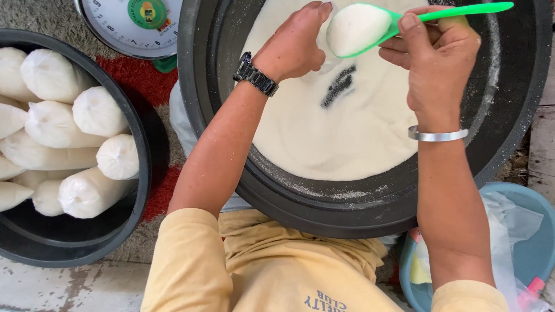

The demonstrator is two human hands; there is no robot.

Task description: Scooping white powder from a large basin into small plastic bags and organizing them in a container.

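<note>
My right hand [439, 63] holds a green plastic spoon [462, 11] by its handle. The spoon's bowl is heaped with fine white grains [355, 29]. It hovers over a large black basin [196, 86] that is filled with the same white grains [335, 138]. My left hand [292, 43], with a metal watch on the wrist, is curled right beside the spoon's bowl. It seems to pinch the mouth of a thin clear plastic bag [324, 58], which barely shows. A dark streak of bare basin bottom shows through the grains below the spoon.
A second black basin [139, 190] at the left holds several tied clear bags [98, 110] full of white grains. A round dial scale [115, 26] stands at the top left on a red mat [133, 75]. A blue basin [537, 242] with loose plastic bags [509, 225] sits at the lower right.
</note>
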